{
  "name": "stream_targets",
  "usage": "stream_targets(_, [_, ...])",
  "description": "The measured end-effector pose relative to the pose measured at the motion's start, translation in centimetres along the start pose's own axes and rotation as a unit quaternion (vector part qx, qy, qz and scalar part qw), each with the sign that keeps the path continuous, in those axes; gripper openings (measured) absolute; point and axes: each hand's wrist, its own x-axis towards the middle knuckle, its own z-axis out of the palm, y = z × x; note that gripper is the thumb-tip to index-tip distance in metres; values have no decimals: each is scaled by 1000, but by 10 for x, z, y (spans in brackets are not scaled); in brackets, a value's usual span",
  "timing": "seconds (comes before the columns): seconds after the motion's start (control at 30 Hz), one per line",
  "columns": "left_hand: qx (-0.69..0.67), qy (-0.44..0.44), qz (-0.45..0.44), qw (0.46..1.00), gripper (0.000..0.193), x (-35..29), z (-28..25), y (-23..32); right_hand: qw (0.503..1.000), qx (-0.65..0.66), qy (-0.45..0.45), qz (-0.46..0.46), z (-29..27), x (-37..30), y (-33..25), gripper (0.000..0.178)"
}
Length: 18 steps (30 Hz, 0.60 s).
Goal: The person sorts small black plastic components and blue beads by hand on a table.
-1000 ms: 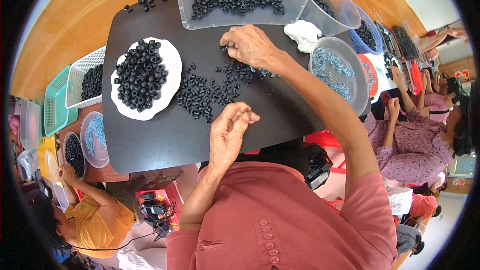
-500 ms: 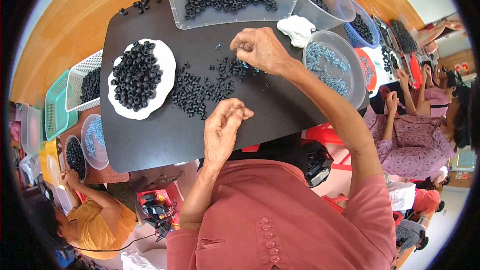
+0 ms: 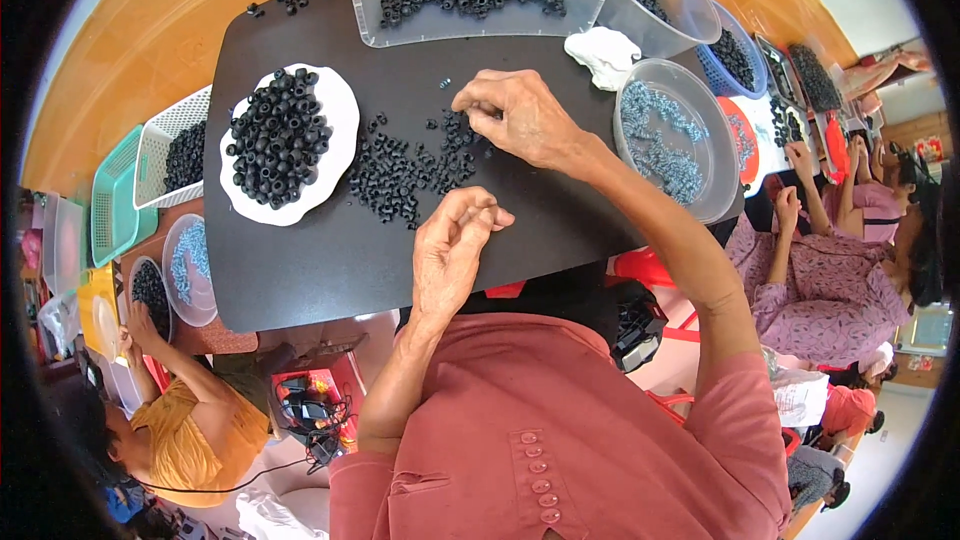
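Note:
Over the dark table (image 3: 300,280), my left hand (image 3: 447,250) is closed in a pinch just in front of a pile of small black parts (image 3: 385,180). Whatever lies between its fingertips is too small or hidden to name. My right hand (image 3: 525,120) hovers at the pile's right end, thumb and fingers curled together, their tips partly hiding the pieces below. A tiny bluish metal piece (image 3: 445,84) lies alone behind the pile. Larger black, hollow knob-like pieces (image 3: 280,135) are heaped on a white scalloped plate (image 3: 343,125) at the left.
A clear bin (image 3: 480,35) of black knobs stands at the back. On the right are a white cloth (image 3: 602,57) and a round tub (image 3: 715,195) of bluish metal pieces. Baskets (image 3: 118,200) stand left. Co-workers sit at the left (image 3: 205,440) and right (image 3: 820,285).
My right hand has shifted slightly left and down toward the pile, covering the bluish pieces that showed there. My left hand stays pinched. The co-worker at the left has moved a hand to the tub.

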Motion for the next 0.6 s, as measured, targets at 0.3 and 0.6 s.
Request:
stream_targets(0.3, [-6,8,-17,1000,15,0,-2,-2,998,0,-45,-42,27,34,-15,15])
stream_targets(0.6, [-7,-4,-13,1000,14,-1,-4,-6,996,33,1,-82,58,69,-33,21])
